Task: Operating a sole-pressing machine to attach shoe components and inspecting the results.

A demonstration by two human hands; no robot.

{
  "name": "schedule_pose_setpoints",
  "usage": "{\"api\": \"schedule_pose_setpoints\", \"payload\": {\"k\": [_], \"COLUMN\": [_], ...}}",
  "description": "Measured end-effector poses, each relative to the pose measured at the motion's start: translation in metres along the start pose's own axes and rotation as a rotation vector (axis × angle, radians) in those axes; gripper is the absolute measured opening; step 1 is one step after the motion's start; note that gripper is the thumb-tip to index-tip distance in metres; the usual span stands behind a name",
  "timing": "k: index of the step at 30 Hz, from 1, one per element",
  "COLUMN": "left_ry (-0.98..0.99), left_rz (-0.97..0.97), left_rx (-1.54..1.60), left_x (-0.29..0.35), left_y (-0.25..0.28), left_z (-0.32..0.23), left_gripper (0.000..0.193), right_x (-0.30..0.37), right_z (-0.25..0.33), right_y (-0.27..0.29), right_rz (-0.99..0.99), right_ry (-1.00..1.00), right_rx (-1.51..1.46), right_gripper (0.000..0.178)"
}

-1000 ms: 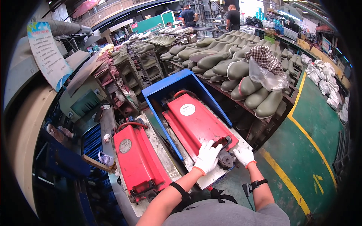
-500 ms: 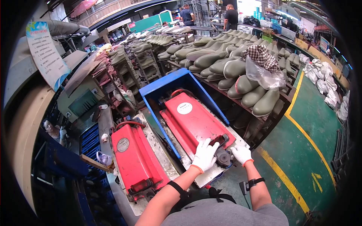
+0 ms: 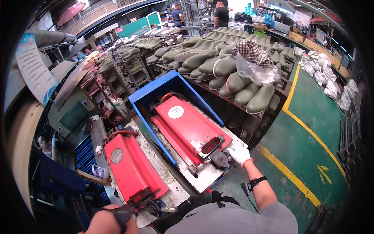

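My right hand (image 3: 239,153), in a white glove with an orange cuff, rests on the corner of a pale board, fingers stretched out, holding nothing visible. Just left of it is a round black fitting (image 3: 220,159) at the near end of a red sloping machine (image 3: 183,124), which has a white round label. A blue three-sided guard (image 3: 156,84) surrounds the machine's far end. My left forearm, with a black band (image 3: 124,217), bends at the lower left; its hand is out of sight. Close by it stands a second red machine (image 3: 130,163) with a grey round label.
Racks of olive-green rubber boots (image 3: 224,68) stand beyond, with a checked cloth (image 3: 255,52) and clear plastic on top. Yellow lines (image 3: 288,171) mark the green floor at right. White sacks (image 3: 317,68) lie farther right. Another person (image 3: 44,144) sits at left; two people stand far back.
My left hand has left the near end of the farther red machine and dropped out of view at the lower left. My right hand stays at the board's corner. The view has shifted slightly right.
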State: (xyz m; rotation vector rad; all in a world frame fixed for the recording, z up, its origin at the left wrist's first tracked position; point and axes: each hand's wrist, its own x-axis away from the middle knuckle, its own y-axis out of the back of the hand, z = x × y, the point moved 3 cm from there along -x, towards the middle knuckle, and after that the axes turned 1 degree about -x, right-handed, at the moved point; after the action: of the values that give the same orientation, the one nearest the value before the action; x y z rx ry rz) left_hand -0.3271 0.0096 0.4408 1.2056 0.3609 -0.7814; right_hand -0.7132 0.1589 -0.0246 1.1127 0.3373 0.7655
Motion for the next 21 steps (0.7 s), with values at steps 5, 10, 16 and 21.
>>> {"api": "schedule_pose_setpoints", "payload": {"k": [5,10,16,21], "left_ry": [0.032,0.067,0.031,0.041], "left_rz": [-0.265,-0.519,-0.934,-1.231], "left_rx": [0.169,0.312,0.444,0.616], "left_x": [0.002,0.006,0.004,-0.006], "left_y": [0.003,0.004,-0.012,-0.042], "left_z": [0.006,0.011,0.017,0.007], "left_gripper": [0.023,0.022,0.022,0.022], "right_x": [-0.007,-0.006,0.001,0.005], "right_z": [0.015,0.000,0.009,0.002], "right_y": [0.003,0.009,0.003,-0.001], "right_rz": [-0.007,-0.023,0.012,0.038], "right_ry": [0.036,-0.025,0.048,-0.002], "right_rx": [-0.002,0.008,-0.006,0.066], "right_gripper": [0.049,0.053,0.053,0.053]}}
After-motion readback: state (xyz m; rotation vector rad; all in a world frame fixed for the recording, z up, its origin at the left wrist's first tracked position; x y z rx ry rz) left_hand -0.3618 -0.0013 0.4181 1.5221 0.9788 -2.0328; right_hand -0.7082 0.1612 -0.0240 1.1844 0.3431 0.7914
